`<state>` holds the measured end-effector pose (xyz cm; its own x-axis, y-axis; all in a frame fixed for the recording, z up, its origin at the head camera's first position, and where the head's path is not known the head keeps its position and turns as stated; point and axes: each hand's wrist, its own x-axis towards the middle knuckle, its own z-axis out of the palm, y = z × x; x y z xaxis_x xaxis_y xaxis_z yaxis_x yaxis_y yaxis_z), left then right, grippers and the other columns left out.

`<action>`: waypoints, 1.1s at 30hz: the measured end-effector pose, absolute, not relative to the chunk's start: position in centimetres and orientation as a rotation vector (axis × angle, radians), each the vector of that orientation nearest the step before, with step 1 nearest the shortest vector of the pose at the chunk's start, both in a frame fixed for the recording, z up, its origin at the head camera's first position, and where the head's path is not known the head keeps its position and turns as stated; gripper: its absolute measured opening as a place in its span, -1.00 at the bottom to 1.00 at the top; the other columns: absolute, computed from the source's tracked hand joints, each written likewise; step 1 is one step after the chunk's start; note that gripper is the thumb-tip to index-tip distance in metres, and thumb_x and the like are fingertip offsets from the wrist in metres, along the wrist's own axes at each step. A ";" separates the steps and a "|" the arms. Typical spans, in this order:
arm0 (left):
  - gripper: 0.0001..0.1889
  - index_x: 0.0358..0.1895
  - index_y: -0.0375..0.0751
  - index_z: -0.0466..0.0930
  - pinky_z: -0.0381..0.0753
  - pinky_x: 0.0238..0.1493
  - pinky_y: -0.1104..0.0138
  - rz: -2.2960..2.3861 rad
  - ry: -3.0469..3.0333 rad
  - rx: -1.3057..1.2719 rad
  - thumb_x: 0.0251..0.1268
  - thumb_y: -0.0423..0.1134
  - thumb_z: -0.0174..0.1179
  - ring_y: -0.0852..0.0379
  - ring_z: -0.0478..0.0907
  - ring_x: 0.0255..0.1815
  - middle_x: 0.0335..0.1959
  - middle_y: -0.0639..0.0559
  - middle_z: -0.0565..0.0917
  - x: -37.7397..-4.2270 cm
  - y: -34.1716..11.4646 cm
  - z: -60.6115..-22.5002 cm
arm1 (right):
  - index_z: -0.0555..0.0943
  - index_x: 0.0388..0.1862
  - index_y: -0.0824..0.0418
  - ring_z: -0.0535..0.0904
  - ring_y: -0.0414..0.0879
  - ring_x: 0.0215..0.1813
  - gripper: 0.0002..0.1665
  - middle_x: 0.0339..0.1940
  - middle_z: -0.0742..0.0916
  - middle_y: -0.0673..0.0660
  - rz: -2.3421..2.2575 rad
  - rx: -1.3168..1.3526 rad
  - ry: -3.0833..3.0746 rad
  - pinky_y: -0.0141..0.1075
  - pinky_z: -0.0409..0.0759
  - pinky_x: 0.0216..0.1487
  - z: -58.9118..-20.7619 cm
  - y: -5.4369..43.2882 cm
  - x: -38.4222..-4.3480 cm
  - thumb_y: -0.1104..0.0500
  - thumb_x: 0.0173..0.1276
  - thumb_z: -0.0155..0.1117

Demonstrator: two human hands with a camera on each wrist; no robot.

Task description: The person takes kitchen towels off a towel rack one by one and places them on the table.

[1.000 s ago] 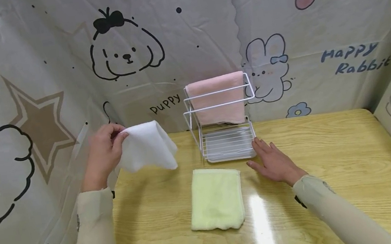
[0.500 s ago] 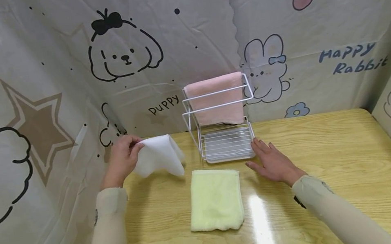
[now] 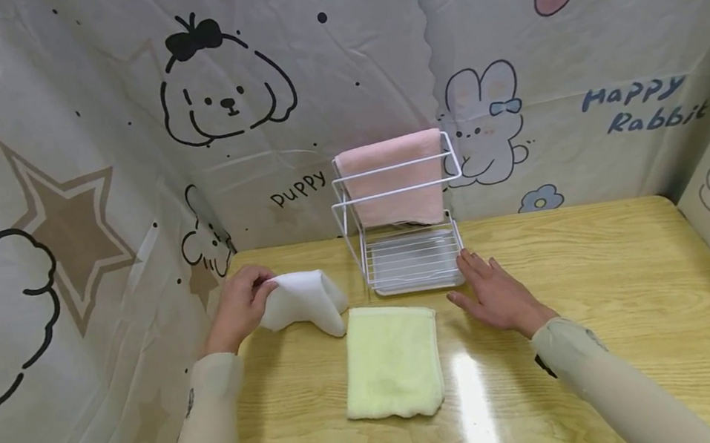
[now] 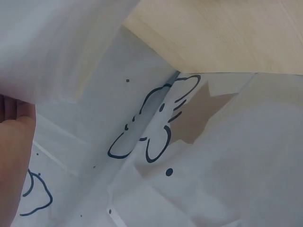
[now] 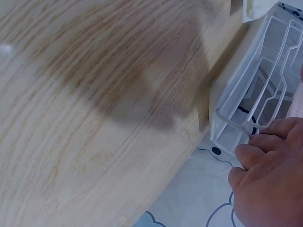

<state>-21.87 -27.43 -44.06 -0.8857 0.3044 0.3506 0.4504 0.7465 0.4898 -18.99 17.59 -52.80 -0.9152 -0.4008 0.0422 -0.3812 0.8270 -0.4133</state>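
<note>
Between thumb and fingers, my left hand (image 3: 241, 307) pinches one corner of a white cloth (image 3: 303, 299). The cloth hangs in folds low over the table, its lower corner close to the left edge of a folded pale-yellow towel (image 3: 392, 362). In the left wrist view the cloth (image 4: 52, 42) fills the upper left, with part of the hand (image 4: 16, 156) below it. My right hand (image 3: 499, 292) rests its fingertips against the right side of a white wire rack (image 3: 398, 191). A pink towel (image 3: 396, 201) is draped over the rack's upper rear bar.
The rack's lower shelf has a wire grid above a shallow tray (image 3: 414, 262). The rack stands by the far edge of the wood-grain table (image 3: 594, 295). Printed cloth walls (image 3: 359, 49) close in the back and both sides.
My left hand has moved right and toward me, lowering the white cloth until its lower corner reaches the yellow towel's edge. The right hand stays at the rack.
</note>
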 end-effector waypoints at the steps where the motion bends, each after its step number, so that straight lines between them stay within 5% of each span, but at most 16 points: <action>1: -0.96 -0.20 -0.37 0.64 0.60 -0.21 0.06 -0.859 -2.695 -0.595 0.38 -0.43 0.25 -0.07 0.56 -0.25 -0.24 -0.17 0.65 -21.8 -27.4 -44.1 | 0.07 0.55 0.50 0.02 0.28 0.58 -0.05 0.58 0.13 0.42 -0.653 -0.633 2.959 0.16 -0.07 0.52 -52.8 17.6 -19.0 -0.23 0.59 -0.05; 33: -0.80 -0.27 -0.23 0.62 0.59 -0.27 0.18 -0.691 -2.605 -0.923 0.13 -0.52 0.41 0.12 0.53 -0.27 -0.28 0.03 0.63 -14.7 -28.9 -45.9 | 0.07 0.54 0.52 0.05 0.31 0.57 -0.05 0.58 0.14 0.44 -0.621 -0.661 2.963 0.18 -0.04 0.51 -52.8 17.6 -19.2 -0.22 0.59 -0.04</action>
